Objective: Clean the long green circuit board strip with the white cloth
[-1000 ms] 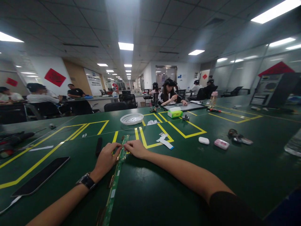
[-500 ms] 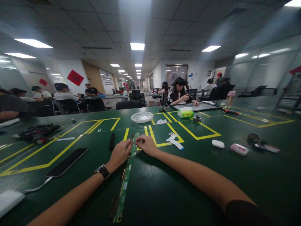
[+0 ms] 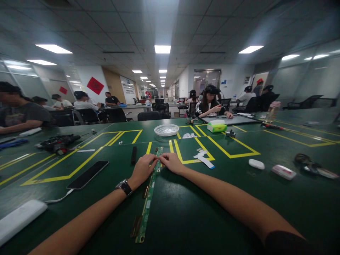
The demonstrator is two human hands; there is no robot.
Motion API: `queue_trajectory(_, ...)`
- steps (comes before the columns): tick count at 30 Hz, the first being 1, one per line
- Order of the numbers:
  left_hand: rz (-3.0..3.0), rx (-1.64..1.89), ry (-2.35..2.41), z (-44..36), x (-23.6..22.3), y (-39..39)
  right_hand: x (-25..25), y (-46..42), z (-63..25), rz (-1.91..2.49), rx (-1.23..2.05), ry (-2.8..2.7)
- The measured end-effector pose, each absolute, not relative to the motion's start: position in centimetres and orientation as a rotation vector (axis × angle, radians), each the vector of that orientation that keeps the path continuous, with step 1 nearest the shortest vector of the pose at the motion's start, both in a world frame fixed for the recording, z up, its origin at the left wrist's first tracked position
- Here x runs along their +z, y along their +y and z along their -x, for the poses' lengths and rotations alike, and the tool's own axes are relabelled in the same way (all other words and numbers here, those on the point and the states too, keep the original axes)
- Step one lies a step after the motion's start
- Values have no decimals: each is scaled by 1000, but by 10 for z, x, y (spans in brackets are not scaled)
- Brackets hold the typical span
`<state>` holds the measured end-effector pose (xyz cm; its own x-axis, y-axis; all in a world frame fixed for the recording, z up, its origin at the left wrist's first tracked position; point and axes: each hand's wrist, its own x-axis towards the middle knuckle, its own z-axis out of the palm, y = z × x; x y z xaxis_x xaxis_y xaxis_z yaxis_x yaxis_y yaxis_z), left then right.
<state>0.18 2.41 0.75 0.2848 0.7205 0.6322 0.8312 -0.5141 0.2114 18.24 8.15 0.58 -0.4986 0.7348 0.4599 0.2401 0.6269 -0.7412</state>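
Note:
A long, narrow green circuit board [image 3: 148, 204] lies lengthwise on the table, with brown flexible tabs [image 3: 136, 226] along its left edge. My left hand [image 3: 144, 169] is at the upper part of the board from the left, its thumb and fingers closed on the board's edge. From the right, my right hand [image 3: 171, 163] reaches over the same spot, fingertips pinched together and meeting those of the left. Whatever is between the right fingertips is too small and covered to make out. A dark bar [image 3: 133, 155] lies just left of the hands.
Beyond the hands stands a white woven basket [image 3: 166, 130]. White ribbon cables [image 3: 204, 158] lie to the right, farther off a green tissue pack [image 3: 217, 126]. A phone [image 3: 88, 175] with a cable is at left. A co-worker [image 3: 209, 102] sits across the green table [image 3: 202, 216].
My right fingertips have come down and in to meet the left ones over the board. The whole view has shifted, with things now farther right in the picture.

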Motion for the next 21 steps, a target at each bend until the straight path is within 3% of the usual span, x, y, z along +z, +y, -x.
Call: queue_trajectory(21, 2384, -1244, -1553, 0, 10, 26, -2, 86, -181, 740, 891, -1927)
